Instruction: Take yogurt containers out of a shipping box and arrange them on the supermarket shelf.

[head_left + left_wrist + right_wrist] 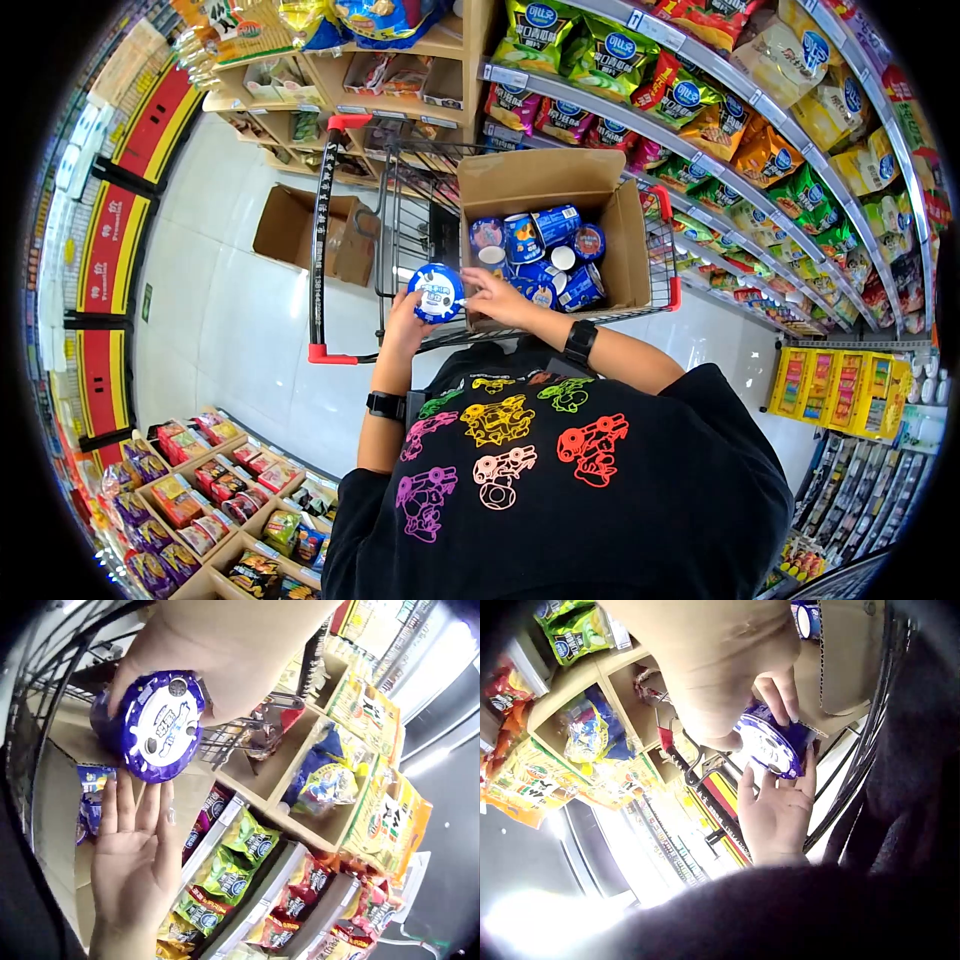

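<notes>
A round blue tub (436,293) with a white, cookie-printed lid is in my left hand (402,325), beside the cardboard box. The left wrist view has the tub (161,727) tilted, gripped at its side by the left hand (217,652). My right hand (500,302) is at the tub's other side, its fingers extended and their tips at the rim; its palm (131,881) faces up in the left wrist view. In the right wrist view, the right hand's fingers (780,697) lie against the tub (769,746), and the left hand (776,825) is around the far edge.
The cardboard box (545,175), holding several blue tubs (523,240), stands in a shopping cart (400,170). Another carton (285,228) is on the floor to the left. Snack shelves (700,95) run along the right, and wooden bins (215,480) stand at the lower left.
</notes>
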Available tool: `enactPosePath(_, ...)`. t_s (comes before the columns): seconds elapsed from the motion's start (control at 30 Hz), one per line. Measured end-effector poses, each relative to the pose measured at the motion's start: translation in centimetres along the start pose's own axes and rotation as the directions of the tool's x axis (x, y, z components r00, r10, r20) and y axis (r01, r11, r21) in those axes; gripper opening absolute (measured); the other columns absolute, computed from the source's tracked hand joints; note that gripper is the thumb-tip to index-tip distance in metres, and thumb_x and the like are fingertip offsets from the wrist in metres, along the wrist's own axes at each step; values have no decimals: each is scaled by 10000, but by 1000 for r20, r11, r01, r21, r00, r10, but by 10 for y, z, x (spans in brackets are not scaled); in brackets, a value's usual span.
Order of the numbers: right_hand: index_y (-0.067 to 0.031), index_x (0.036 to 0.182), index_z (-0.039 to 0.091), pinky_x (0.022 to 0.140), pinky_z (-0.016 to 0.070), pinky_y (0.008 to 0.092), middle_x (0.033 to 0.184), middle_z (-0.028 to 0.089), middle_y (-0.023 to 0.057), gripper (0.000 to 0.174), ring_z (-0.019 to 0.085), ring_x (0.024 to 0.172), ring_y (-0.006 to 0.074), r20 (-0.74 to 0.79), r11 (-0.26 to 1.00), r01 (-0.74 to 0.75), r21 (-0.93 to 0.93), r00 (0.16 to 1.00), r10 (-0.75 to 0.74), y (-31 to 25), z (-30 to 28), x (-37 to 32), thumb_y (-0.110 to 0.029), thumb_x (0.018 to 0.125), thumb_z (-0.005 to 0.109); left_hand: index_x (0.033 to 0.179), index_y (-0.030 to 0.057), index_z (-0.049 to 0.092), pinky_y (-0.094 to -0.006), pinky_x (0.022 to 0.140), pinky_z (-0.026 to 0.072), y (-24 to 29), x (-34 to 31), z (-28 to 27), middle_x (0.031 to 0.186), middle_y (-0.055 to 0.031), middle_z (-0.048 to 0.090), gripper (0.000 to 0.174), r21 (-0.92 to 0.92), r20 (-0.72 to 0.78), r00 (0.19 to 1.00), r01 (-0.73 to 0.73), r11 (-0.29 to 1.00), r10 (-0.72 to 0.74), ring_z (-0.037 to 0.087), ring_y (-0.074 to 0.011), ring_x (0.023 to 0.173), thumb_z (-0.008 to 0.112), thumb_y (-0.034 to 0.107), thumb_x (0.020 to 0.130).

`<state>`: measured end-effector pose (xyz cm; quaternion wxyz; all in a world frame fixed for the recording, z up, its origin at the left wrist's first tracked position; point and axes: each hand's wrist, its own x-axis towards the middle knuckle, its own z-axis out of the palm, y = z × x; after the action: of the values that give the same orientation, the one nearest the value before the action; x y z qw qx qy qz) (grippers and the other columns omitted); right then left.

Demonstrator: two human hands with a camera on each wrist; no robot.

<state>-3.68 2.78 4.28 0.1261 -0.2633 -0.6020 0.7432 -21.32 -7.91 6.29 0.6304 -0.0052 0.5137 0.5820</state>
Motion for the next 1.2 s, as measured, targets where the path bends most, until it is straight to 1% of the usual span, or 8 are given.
enactPosePath(0.1,-12,1324,233,723,457,241,1337,355,187,621,556,847,129,1,992,-14,-122,1000,15,-7,-1,-1,-55,807,575,1209,121,385,-454,750,482,0,4,2,1107,-124,515,412,-9,-85,995,53,999,-53,554,-276,975,505,204,823)
enactPosePath(0.23,-27,1330,227,699,461,249,1316,382,188,643,563,826,134,-24,976,5,-219,1000,-10,-6,-1,1,-83,801,587,1199,125,389,-509,796,435,-3,14,-9,1121,-116,494,426,-58,-34,999,25,998,-27,531,-311,995,509,190,796)
enactPosePath(0.43,-39,1340,224,696,485,259,1318,378,182,639,570,829,145,-42,990,10,-142,999,-16,-12,-1,1,-63,801,566,1188,166,414,-474,798,431,-5,13,-12,1092,-66,503,395,-63,-54,999,-8,998,5,528,-276,965,510,180,805)
enactPosePath(0.53,-31,1339,224,702,486,258,1328,366,180,623,572,837,147,-25,995,49,-87,998,-51,-18,-1,0,-50,808,551,1185,178,427,-435,766,440,-3,6,-1,1073,-53,511,385,-64,-180,983,-56,996,44,529,-246,951,515,170,811)
enactPosePath(0.67,-30,1348,207,704,482,249,1351,348,159,622,580,879,150,-7,998,48,-44,999,-49,-23,-2,2,-36,818,533,1203,181,429,-369,715,451,0,-3,3,1081,-31,518,398,13,-133,983,-127,992,128,532,-189,929,524,181,817)
enactPosePath(0.87,-39,1357,195,704,469,239,1363,333,160,635,568,860,128,25,998,17,-59,1000,-15,-25,-2,1,-37,822,537,1265,172,355,-399,731,460,-3,2,3,1137,-65,491,475,53,-123,983,-134,990,140,524,-236,971,501,164,813)
enactPosePath(1.0,-60,1356,194,664,452,219,1361,361,134,686,545,769,105,31,995,41,-91,999,-38,-22,-3,3,-58,795,590,1274,164,371,-338,689,465,-1,3,3,1101,-38,525,492,75,-145,985,-87,993,98,544,-183,941,526,174,807)
enactPosePath(1.2,-76,1372,162,752,455,251,1385,302,156,683,537,854,115,103,990,40,-132,994,-27,-26,-7,3,-31,809,546,1284,158,353,-357,703,460,-1,9,0,1112,-62,529,534,92,-156,985,-60,994,74,546,-197,957,541,212,787)
